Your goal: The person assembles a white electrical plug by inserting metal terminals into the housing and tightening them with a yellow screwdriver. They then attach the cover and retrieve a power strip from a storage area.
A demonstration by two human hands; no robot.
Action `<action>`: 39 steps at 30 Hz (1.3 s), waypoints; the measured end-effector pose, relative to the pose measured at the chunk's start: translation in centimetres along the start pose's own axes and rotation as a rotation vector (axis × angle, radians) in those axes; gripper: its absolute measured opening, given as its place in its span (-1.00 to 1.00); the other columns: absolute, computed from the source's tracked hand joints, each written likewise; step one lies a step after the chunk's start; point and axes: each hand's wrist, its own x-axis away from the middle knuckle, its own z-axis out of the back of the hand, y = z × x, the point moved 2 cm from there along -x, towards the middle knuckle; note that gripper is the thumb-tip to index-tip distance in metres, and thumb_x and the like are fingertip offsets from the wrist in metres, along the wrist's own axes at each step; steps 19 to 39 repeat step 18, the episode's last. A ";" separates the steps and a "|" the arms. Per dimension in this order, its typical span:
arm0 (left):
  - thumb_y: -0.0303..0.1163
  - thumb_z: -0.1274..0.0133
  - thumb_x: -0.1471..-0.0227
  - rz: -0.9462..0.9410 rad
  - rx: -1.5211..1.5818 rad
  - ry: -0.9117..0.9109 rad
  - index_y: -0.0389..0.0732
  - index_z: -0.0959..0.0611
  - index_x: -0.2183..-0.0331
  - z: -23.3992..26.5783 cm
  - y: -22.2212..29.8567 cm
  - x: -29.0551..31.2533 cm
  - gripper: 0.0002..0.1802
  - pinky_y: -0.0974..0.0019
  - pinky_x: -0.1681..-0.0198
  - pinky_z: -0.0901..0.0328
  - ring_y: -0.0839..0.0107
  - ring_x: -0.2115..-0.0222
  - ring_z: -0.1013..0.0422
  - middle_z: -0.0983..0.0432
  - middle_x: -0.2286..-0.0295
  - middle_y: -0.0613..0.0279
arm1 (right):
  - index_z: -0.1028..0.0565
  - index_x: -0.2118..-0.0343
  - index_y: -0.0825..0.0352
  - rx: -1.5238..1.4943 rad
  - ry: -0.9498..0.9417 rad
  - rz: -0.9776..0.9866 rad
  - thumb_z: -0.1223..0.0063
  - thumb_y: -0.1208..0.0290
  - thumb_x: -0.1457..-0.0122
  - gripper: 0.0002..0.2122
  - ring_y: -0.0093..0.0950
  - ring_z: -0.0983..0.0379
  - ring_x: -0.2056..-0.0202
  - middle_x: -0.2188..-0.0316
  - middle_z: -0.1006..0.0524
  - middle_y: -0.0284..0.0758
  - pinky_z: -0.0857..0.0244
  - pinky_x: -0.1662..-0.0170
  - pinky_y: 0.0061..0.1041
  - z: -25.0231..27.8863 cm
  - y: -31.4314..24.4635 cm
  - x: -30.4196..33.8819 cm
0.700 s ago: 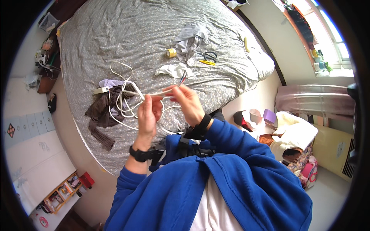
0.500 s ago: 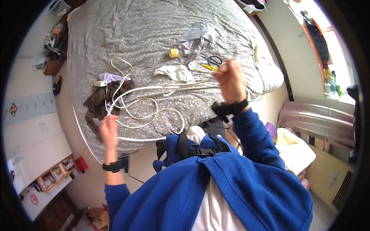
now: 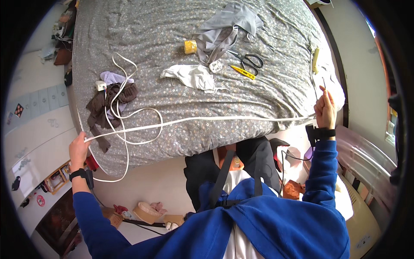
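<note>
A white cable (image 3: 196,119) runs nearly straight across the near part of the bed between my hands. My left hand (image 3: 78,150) is closed around it at the bed's left edge. At the right edge my right hand (image 3: 326,111) is closed on its other stretch; a thin dark tip pokes up above the fingers. Left of the middle, slack loops of the cable lie over a dark brown cloth (image 3: 98,111) and a lavender cloth (image 3: 111,78). Beside these sits a white block-like plug or socket (image 3: 100,86), which the cable seems to reach.
On the patterned grey bedcover (image 3: 142,39) lie a grey cloth (image 3: 230,21), yellow tape roll (image 3: 190,47), white cloth (image 3: 189,77), small white round object (image 3: 215,66), black-handled scissors (image 3: 252,63) and yellow utility knife (image 3: 243,72). A yellowish stick-like object (image 3: 317,61) lies far right.
My hands have spread wide apart, left hand leftward and right hand rightward, pulling the cable between them straighter. Fewer loops lie on the bed. My view has shifted too.
</note>
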 end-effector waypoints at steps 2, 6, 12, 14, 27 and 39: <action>-0.08 -0.19 0.05 0.010 -0.053 -0.160 -0.18 -0.52 0.35 -4.0 3.3 -2.6 -0.62 0.00 0.36 -0.31 -0.08 0.38 -0.46 -0.55 0.46 0.00 | -0.47 0.07 0.34 0.108 0.016 -0.029 0.11 0.31 -0.35 -0.76 -0.78 0.11 0.75 0.74 -0.10 -0.61 0.23 0.70 -0.70 0.3 3.0 -0.8; -0.03 -0.26 0.15 -0.192 -0.026 -0.161 -0.24 -0.52 0.03 -8.8 12.4 -7.1 -0.30 0.09 0.07 -0.32 0.00 0.12 -0.42 -0.49 0.11 -0.01 | -0.51 0.12 0.33 0.430 -0.040 0.047 0.06 0.29 -0.33 -0.77 -0.81 0.01 0.73 0.72 -0.26 -0.58 0.16 0.69 -0.73 -0.9 7.2 -3.1; -0.26 -0.34 0.18 -0.484 0.862 0.372 -0.23 -0.53 0.03 -9.4 33.7 -15.6 -0.37 0.23 0.09 -0.37 0.18 0.17 -0.48 -0.51 0.13 0.08 | -0.51 0.09 0.36 0.461 -0.255 0.169 0.14 0.30 -0.36 -0.74 -0.82 0.05 0.71 0.64 -0.35 -0.51 0.23 0.65 -0.76 -8.6 10.1 -7.9; -0.37 -0.33 0.15 -0.584 1.096 0.547 -0.25 -0.57 0.11 -9.0 39.2 -16.9 -0.49 0.34 0.25 -0.41 0.34 0.34 -0.52 -0.57 0.28 0.14 | -0.50 0.09 0.37 0.389 -0.390 0.267 0.13 0.31 -0.35 -0.74 -0.82 0.04 0.70 0.64 -0.36 -0.50 0.22 0.65 -0.76 -11.6 11.1 -8.8; -0.43 -0.27 0.01 -0.477 1.578 0.640 -0.24 -0.63 0.24 -10.2 43.4 -19.1 -0.75 0.53 0.39 -0.34 0.63 0.48 -0.44 -0.56 0.47 0.33 | -0.54 0.14 0.37 0.248 -0.653 0.316 0.10 0.33 -0.34 -0.76 -0.80 -0.03 0.73 0.65 -0.45 -0.45 0.16 0.66 -0.77 -16.7 13.5 -8.1; -0.43 -0.27 0.01 -0.477 1.578 0.640 -0.24 -0.63 0.24 -10.2 43.4 -19.1 -0.75 0.53 0.39 -0.34 0.63 0.48 -0.44 -0.56 0.47 0.33 | -0.54 0.14 0.37 0.248 -0.653 0.316 0.10 0.33 -0.34 -0.76 -0.80 -0.03 0.73 0.65 -0.45 -0.45 0.16 0.66 -0.77 -16.7 13.5 -8.1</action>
